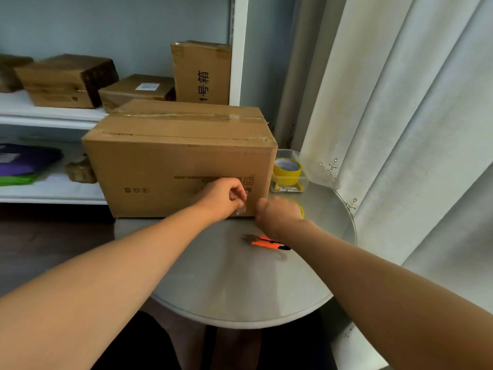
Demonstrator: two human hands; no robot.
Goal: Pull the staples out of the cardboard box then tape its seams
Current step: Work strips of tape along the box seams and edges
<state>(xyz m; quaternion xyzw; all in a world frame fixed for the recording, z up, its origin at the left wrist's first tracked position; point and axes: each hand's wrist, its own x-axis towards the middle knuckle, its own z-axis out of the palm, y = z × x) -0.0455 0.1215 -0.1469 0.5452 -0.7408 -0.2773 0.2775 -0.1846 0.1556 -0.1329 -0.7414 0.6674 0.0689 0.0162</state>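
A large cardboard box (176,166) stands on a round grey table (240,289), with clear tape running along its top seam. My left hand (226,194) is curled against the box's front face near its lower right corner and pinches a strip of clear tape (240,209). My right hand (277,213) is just to the right of it, at the box's corner, fingers curled round a yellow tape roll (300,209) that is mostly hidden behind the hand.
An orange-handled tool (266,243) lies on the table under my right wrist. A clear plastic tub (289,182) holding another yellow tape roll (287,169) stands right of the box. Shelves with several boxes are behind; a white curtain (400,116) hangs at right.
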